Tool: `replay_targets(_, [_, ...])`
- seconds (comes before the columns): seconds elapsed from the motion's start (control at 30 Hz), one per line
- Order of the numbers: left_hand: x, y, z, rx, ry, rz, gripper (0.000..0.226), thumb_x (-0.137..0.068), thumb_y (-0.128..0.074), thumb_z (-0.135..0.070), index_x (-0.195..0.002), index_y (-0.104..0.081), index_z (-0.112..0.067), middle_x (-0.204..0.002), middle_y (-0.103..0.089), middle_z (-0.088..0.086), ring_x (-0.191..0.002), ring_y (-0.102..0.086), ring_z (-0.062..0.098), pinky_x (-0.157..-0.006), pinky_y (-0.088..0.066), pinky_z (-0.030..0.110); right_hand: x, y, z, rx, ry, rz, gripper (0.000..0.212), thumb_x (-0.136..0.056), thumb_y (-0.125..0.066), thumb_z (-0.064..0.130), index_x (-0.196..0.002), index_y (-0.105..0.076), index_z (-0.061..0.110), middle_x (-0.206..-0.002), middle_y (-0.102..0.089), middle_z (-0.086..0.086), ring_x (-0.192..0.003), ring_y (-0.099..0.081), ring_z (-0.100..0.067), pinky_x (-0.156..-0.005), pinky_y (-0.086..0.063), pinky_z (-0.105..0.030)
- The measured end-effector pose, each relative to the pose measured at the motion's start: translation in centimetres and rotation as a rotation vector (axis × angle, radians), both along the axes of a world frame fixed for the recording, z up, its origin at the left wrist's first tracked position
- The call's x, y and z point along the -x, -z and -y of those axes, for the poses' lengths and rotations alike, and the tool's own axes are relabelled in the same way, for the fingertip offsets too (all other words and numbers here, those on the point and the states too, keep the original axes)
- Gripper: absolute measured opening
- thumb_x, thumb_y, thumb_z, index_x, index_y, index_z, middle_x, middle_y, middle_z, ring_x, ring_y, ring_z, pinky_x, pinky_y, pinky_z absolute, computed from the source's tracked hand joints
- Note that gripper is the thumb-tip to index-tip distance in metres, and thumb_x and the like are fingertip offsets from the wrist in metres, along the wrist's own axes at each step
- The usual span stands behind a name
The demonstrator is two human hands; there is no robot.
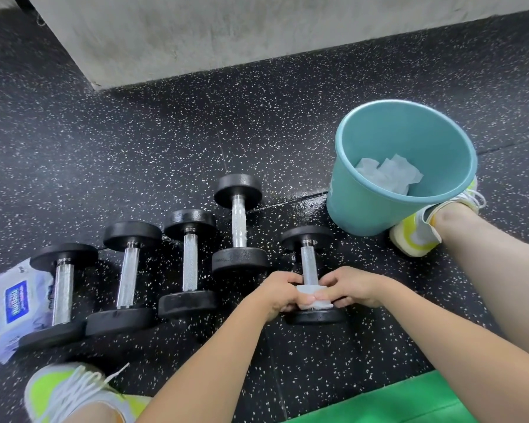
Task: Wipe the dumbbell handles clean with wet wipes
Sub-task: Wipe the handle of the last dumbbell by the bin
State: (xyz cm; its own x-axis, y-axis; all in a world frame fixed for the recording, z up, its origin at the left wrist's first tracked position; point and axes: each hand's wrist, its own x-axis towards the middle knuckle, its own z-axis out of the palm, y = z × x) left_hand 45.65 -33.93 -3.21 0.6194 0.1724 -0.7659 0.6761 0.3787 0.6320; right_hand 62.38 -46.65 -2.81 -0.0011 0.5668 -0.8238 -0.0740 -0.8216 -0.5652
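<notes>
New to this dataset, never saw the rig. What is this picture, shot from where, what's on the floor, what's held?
No machine here: a person works bare-handed, filmed by a wide-angle camera on their head, looking down. On the speckled floor lie five dumbbells. The left hand and right hand wrap a white wipe around the near end of the handle of the rightmost dumbbell. A pack of wipes lies far left, partly under one dumbbell. A teal bucket on the right holds crumpled used wipes. The person's shoes and a green mat show at the edges.
</notes>
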Motion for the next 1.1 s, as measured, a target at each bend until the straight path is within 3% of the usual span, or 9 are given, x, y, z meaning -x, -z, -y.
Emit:
replay_targets(0.1, [0.1,-0.2,0.3,0.038,-0.095,0.047,0.029,-0.080,-0.078,0.005,-0.092,-0.071,-0.020,-0.105,-0.073,0.021,-0.092,-0.063,0.031,-0.088,-0.048,0.045,-0.3,0.6,0.2,-0.027,0.035,-0.027,0.027,-0.086,-0.080,0.029,-0.107,-0.078,0.012,-0.099,-0.068,-0.003,-0.093,-0.054,-0.016,-0.084,-0.041,-0.031])
replay_targets(0.17, [0.1,0.0,0.4,0.025,-0.134,0.050,0.027,-0.080,-0.080,0.001,-0.097,-0.071,-0.018,-0.109,-0.074,0.020,-0.095,-0.071,0.028,-0.095,-0.053,0.043,-0.4,0.8,0.2,-0.033,0.063,-0.012,0.027,-0.085,-0.080,0.032,-0.105,-0.079,0.014,-0.102,-0.071,-0.003,-0.096,-0.060,-0.016,-0.091,-0.047,-0.033])
replay_targets(0.37, [-0.6,0.0,-0.1,-0.059,-0.222,-0.013,0.039,-0.076,-0.089,-0.015,-0.111,-0.070,-0.011,-0.094,-0.077,0.005,-0.085,-0.074,0.015,-0.075,-0.060,0.026,-0.9,0.7,-0.4,-0.062,0.201,0.013,0.040,-0.075,-0.087,0.036,-0.108,-0.077,0.015,-0.111,-0.074,-0.004,-0.098,-0.065,-0.018,-0.081,-0.056,-0.029])
replay_targets(0.43, [-0.5,-0.1,-0.7,-0.023,-0.157,-0.064,0.038,-0.074,-0.090,-0.018,-0.106,-0.071,-0.011,-0.087,-0.071,0.006,-0.076,-0.067,0.013,-0.077,-0.058,0.027,-1.3,0.2,-0.6,-0.004,0.118,-0.003,0.056,-0.069,-0.090,0.042,-0.115,-0.074,0.016,-0.102,-0.076,0.000,-0.093,-0.066,-0.016,-0.078,-0.056,-0.029])
replay_targets(0.53, [-0.4,-0.4,-1.5,0.048,0.023,-0.108,0.037,-0.071,-0.091,-0.014,-0.101,-0.071,-0.011,-0.095,-0.064,0.015,-0.088,-0.055,0.024,-0.081,-0.046,0.032,-1.3,-0.1,-0.8,0.063,-0.008,-0.009,0.057,-0.075,-0.089,0.035,-0.123,-0.067,0.013,-0.080,-0.074,0.009,-0.079,-0.066,-0.010,-0.083,-0.057,-0.030])
replay_targets(0.63, [-0.4,-0.5,-1.6,0.002,0.118,-0.109,0.035,-0.073,-0.087,-0.002,-0.101,-0.070,-0.013,-0.100,-0.071,0.012,-0.088,-0.065,0.019,-0.074,-0.053,0.025,-1.0,-0.2,-0.9,0.071,-0.076,0.025,0.055,-0.076,-0.089,0.027,-0.124,-0.065,0.013,-0.104,-0.077,-0.001,-0.094,-0.070,-0.014,-0.087,-0.057,-0.030])
replay_targets(0.83, [-0.3,-1.1,-1.7,0.026,0.185,-0.101,0.036,-0.078,-0.082,0.001,-0.104,-0.064,-0.016,-0.115,-0.068,0.008,-0.104,-0.065,0.017,-0.084,-0.057,0.026,-0.3,-0.5,-0.9,0.089,-0.165,0.030,0.046,-0.076,-0.087,0.020,-0.115,-0.070,0.004,-0.088,-0.062,-0.008,-0.061,-0.052,-0.007,-0.056,-0.043,-0.019])
replay_targets(0.97, [-0.2,-1.3,-1.8,0.018,0.134,-0.108,0.028,-0.079,-0.083,-0.006,-0.102,-0.068,-0.010,-0.090,-0.072,0.008,-0.077,-0.064,0.013,-0.073,-0.056,0.025,-0.4,-1.0,-0.9,0.107,-0.160,0.013,0.041,-0.077,-0.087,0.019,-0.112,-0.070,0.004,-0.076,-0.062,0.000,-0.060,-0.050,-0.006,-0.054,-0.042,-0.018])
replay_targets(1.1, [-0.1,-0.5,-1.3,-0.074,0.031,-0.142,0.021,-0.074,-0.086,-0.004,-0.087,-0.072,-0.011,-0.076,-0.069,0.007,-0.068,-0.056,0.016,-0.059,-0.045,0.025,-0.6,-0.8,-0.4,0.058,-0.080,0.066,0.042,-0.078,-0.085,0.016,-0.116,-0.067,0.007,-0.089,-0.065,-0.007,-0.072,-0.057,-0.011,-0.060,-0.047,-0.020])
